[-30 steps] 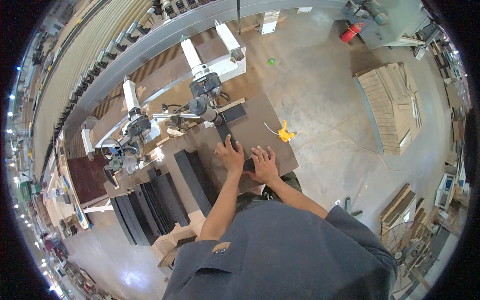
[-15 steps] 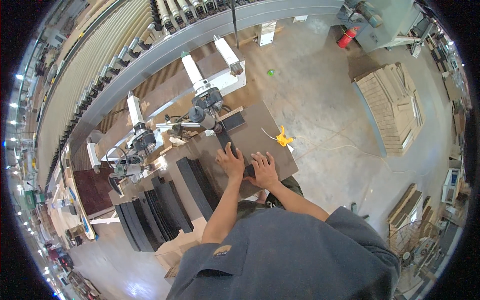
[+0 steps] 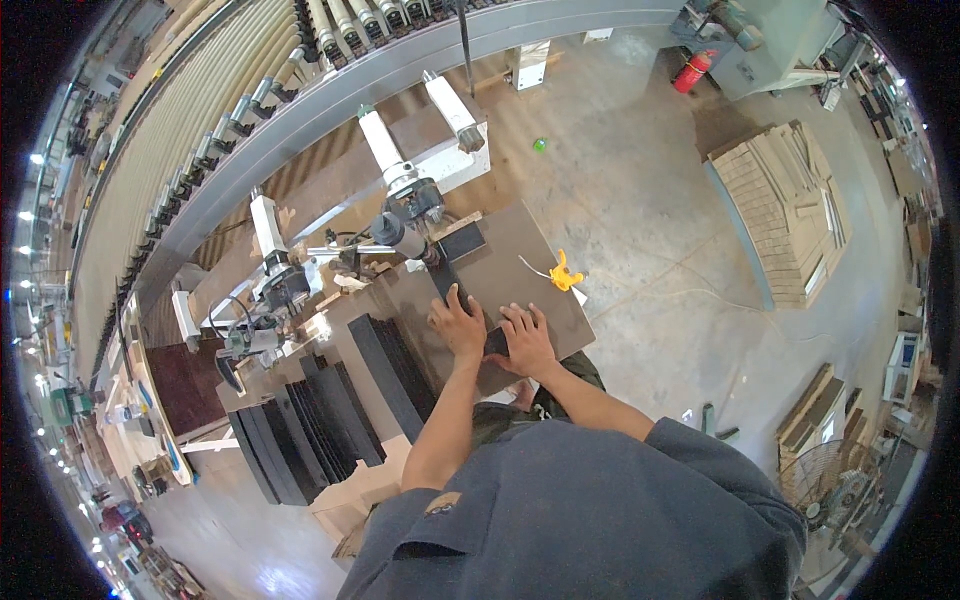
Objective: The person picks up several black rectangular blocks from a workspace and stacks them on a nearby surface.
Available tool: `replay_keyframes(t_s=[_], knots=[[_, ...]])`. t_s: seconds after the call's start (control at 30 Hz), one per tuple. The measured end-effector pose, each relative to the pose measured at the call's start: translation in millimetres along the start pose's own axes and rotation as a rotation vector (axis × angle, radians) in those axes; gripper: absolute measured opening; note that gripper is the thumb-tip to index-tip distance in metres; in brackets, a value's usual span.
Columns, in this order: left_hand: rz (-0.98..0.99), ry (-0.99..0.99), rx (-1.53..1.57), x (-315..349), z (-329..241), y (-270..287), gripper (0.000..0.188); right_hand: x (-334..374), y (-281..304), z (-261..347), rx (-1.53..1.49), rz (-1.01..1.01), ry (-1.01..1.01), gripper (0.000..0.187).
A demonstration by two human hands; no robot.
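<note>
A long black strip (image 3: pixel 447 282) lies on the brown work board (image 3: pixel 540 262), its far end under the head of a grey-and-black power tool (image 3: pixel 398 235). My left hand (image 3: pixel 458 328) holds the strip down midway, fingertips pressed on its top. Closer to me, my right hand (image 3: pixel 527 340) grips the strip's near end, its fingers laid over and the thumb at the end. A short black block (image 3: pixel 461 240) sits beside the tool head. To the left of my hands stands a stack of black strips (image 3: pixel 390 372) on the board.
More black strips (image 3: pixel 305 425) are piled farther left, beside a second power tool (image 3: pixel 280 285). A yellow air gun (image 3: pixel 566 270) with a hose rests at the board's right edge. Beyond are a roller conveyor (image 3: pixel 190 130), a pallet of boards (image 3: pixel 785 215) and a red fire extinguisher (image 3: pixel 692 72).
Both hands stay on the black strip in nearly the same position. The whole view has shifted very slightly; nothing was visibly let go or taken up.
</note>
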State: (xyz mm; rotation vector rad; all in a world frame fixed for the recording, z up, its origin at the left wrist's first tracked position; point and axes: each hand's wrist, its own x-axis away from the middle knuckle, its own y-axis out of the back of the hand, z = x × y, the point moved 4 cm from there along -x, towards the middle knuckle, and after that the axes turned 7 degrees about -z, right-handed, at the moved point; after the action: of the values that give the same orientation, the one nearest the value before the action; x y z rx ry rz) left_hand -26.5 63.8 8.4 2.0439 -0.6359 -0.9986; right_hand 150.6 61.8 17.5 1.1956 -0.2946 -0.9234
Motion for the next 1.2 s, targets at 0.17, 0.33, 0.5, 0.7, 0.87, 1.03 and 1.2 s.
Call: replay_keyframes(t_s=[0.17, 0.33, 0.5, 0.7, 0.87, 1.03, 1.2], knots=[[0.040, 0.035, 0.008, 5, -5, 0, 0.048, 4, 8, 2, 0.027, -0.037, -0.005, 0.085], [0.038, 0.067, -0.081, 6, 1, 10, 0.047, 1, 4, 11, 0.024, -0.003, 0.019, 0.085], [0.115, 0.053, -0.183, 10, -9, 14, 0.065, 5, 3, 10, -0.022, -0.015, 0.022, 0.083], [0.162, 0.051, -0.353, 32, -2, 15, 0.087, -3, 20, 17, 0.008, 0.111, 0.037, 0.075], [0.148, 0.026, -0.233, 28, 3, 12, 0.086, -7, 20, 5, -0.026, 0.216, -0.019, 0.057], [0.125, 0.013, -0.226, 27, 9, 27, 0.086, -2, 11, 2, -0.098, 0.185, -0.029, 0.053], [0.359, 0.222, -0.018, 23, -6, 78, 0.094, -11, -2, -36, -0.199, 0.303, -0.249, 0.057]])
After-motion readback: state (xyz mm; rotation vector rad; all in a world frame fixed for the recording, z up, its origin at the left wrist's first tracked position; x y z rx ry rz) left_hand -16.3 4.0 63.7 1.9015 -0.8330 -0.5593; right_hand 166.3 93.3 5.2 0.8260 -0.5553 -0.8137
